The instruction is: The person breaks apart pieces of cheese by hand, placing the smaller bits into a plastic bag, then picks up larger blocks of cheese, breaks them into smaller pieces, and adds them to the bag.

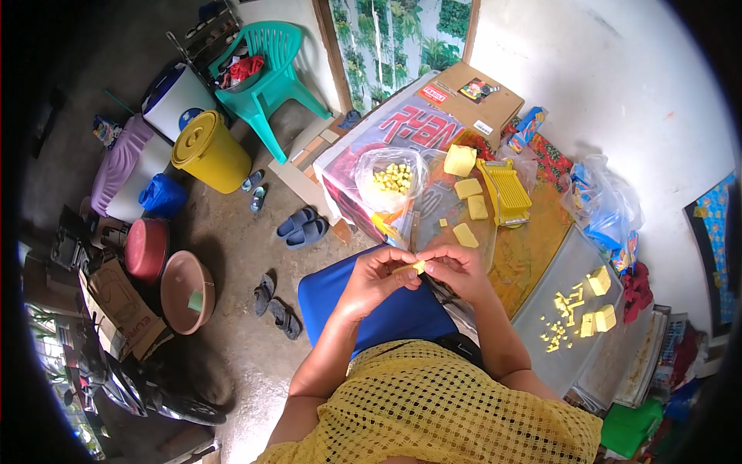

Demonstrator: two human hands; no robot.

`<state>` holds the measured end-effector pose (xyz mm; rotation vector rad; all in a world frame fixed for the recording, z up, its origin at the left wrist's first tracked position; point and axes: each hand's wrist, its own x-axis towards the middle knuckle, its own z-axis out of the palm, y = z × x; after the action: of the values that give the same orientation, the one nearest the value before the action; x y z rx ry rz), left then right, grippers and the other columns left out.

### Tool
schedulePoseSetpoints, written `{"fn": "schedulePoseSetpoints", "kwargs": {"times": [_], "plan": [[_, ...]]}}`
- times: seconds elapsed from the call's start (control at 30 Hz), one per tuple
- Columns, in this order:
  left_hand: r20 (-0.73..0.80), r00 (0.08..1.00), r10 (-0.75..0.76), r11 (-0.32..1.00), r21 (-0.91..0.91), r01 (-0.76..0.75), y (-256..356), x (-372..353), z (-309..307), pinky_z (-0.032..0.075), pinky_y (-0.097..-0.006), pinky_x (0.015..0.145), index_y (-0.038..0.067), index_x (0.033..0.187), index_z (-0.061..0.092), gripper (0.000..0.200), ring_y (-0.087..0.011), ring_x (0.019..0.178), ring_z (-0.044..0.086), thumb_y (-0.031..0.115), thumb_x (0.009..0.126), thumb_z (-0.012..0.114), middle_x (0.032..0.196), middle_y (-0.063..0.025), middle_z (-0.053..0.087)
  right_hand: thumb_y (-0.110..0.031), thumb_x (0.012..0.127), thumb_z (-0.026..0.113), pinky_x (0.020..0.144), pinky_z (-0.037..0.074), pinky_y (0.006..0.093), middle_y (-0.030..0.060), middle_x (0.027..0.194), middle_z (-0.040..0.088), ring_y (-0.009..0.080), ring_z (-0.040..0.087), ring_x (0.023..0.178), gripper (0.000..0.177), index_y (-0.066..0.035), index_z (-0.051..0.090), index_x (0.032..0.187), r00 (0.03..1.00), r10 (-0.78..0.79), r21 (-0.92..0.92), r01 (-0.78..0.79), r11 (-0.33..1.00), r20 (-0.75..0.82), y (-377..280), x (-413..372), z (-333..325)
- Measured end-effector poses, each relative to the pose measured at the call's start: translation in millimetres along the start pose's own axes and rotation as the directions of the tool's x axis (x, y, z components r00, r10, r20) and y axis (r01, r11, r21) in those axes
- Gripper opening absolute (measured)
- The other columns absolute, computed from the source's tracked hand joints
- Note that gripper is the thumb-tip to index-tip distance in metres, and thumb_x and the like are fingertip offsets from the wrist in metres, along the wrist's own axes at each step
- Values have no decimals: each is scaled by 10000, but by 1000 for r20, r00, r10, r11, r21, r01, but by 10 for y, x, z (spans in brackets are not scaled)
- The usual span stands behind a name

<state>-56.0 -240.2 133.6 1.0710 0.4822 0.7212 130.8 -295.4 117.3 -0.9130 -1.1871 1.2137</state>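
Above blue seat [386, 309]: small yellow piece [418, 266] pinched between fingertips of left hand [376, 276] and right hand [456, 268], hands touching; slicer [506, 192] and bag of yellow cubes [392, 179] lie beyond on table.

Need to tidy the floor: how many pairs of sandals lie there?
3: small blue pair near the yellow bin, blue slippers beside the red-lettered surface, dark sandals by the pink basin. Others may be hidden.

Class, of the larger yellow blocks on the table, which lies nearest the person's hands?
The yellow block just beyond the right hand; the others lie farther off by the yellow slicer or on the tray.
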Motion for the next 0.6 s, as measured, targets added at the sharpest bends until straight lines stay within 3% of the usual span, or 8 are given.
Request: {"fn": "schedulePoseSetpoints", "kwargs": {"times": [0.27,0.37,0.5,0.6], "plan": [[-55,998,-16,999,-33,14,-36,31,29,555,-318,692,-23,1056,575,215,-179,760,646,-5,849,630,932,-120,632,0,849,623,725,481,234,44,911,660,77,599,806,192,-11,661,1037,991,-136,-247,129,960,-10,-27,-3,-3],[-54,998,-16,999,-32,14,-71,34,7,555,-317,674,-22,1062,574,225,-174,745,643,-4,846,635,922,-114,629,-4,852,617,728,485,238,50,931,662,81,602,813,191,-2,654,1040,995,-90,-137,82,987,-47,-54,2,43],[-47,999,-19,1000,-20,18,-87,42,-16,556,-320,659,-19,1073,574,210,-167,727,637,4,867,607,913,-108,627,-36,881,585,732,503,249,59,959,661,110,617,820,221,8,620,1094,976,151,147,-128,981,-157,-50,3,55],[-103,990,-100,978,-192,79,-47,50,-14,556,-331,665,-13,1083,578,208,-170,728,633,46,884,578,909,-104,627,-58,908,546,747,529,262,86,999,657,136,635,844,234,13,597,1125,952,282,325,-231,917,-119,11,-10,-19]]}}
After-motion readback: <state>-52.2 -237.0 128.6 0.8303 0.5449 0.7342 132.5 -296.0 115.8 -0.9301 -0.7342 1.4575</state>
